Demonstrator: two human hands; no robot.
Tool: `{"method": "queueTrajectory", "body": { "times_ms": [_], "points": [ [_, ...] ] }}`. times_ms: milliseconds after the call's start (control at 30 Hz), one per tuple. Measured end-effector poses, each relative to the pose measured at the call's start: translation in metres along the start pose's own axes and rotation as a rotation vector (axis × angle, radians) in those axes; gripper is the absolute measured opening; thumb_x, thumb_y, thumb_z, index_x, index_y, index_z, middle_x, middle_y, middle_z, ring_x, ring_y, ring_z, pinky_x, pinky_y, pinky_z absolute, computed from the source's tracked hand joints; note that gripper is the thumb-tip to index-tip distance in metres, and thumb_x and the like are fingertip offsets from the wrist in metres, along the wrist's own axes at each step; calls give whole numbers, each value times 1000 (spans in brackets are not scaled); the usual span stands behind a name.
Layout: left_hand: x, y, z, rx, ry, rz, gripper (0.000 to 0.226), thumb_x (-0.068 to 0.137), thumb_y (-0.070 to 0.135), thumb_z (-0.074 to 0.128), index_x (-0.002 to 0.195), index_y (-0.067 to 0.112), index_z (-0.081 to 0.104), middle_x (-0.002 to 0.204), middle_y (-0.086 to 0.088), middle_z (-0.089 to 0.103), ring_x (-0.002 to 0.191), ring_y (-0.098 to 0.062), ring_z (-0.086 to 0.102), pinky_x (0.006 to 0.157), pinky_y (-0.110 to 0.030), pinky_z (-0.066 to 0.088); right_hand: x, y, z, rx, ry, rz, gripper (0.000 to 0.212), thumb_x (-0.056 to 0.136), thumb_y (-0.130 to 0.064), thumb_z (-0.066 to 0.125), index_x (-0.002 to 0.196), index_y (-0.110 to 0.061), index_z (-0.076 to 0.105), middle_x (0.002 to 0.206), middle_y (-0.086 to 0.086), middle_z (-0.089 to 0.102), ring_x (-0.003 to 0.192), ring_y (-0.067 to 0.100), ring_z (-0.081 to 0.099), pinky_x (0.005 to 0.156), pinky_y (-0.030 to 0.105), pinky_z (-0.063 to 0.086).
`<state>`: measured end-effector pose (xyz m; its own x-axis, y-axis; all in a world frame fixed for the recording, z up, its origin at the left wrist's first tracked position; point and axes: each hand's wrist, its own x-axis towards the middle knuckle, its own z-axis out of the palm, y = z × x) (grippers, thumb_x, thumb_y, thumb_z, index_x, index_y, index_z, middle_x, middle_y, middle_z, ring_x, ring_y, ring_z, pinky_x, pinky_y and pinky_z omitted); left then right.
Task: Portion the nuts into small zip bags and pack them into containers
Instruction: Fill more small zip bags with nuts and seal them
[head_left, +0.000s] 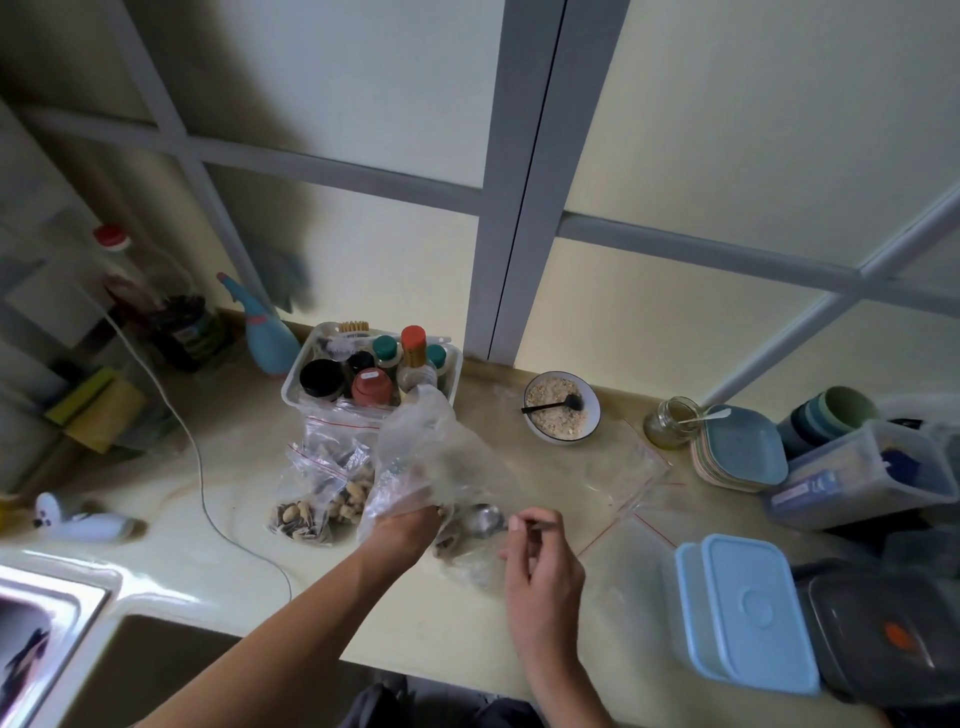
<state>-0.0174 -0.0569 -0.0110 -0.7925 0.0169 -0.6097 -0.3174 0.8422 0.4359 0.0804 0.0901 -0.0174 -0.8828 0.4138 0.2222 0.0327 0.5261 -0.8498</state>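
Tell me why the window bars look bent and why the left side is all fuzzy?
In the head view, the wide lens bends the window bars towards the edges; the left side, around the red-capped bottle, is blurred and dim; light through the panes puts glare on the counter by the sink; the left hand, the bag, the right hand and the spoon show fairly clearly.

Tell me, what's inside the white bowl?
The white bowl holds pale oat-like flakes with a black spoon resting on them. Anything beneath the flakes is hidden.
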Motion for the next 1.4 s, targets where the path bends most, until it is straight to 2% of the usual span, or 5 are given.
{"method": "queueTrajectory", "body": {
  "times_ms": [633,767,933,1067,1400],
  "points": [
    [-7,19,2,92,-108,-1,26,96,11,48,116,13,64,108,-4,62,113,-22,63,80,-25,45,26,51,80,544,52,685,10,102,-14,57,96,-22,59,86,8,76,87,27,76,84,44,59],
    [-10,27,5,261,4,51,34,103,17,43,136,14,53,139,-5,55,131,-22,51,105,-27,40,31,46,73,326,56,442,14,106,-15,49,94,-22,55,80,1,74,81,14,75,76,33,57],
    [-8,31,-6,274,31,80,19,96,10,54,84,23,60,103,1,62,104,-18,62,61,-3,39,44,53,57,-27,-46,132,12,107,-21,41,100,-26,49,87,-1,69,82,17,69,67,33,51],
    [-7,35,-19,357,136,61,30,97,14,51,125,16,62,132,-9,62,125,-27,57,102,-34,47,53,59,48,-203,-96,6,13,107,-21,43,106,-20,55,91,1,66,84,24,61,65,34,41],
    [-19,66,-13,650,276,198,26,97,18,60,122,18,66,122,-4,67,117,-25,63,95,-35,49,45,59,35,-336,-120,-216,26,105,-27,33,92,-17,53,79,2,60,70,28,59,65,37,46]
  ]
}}
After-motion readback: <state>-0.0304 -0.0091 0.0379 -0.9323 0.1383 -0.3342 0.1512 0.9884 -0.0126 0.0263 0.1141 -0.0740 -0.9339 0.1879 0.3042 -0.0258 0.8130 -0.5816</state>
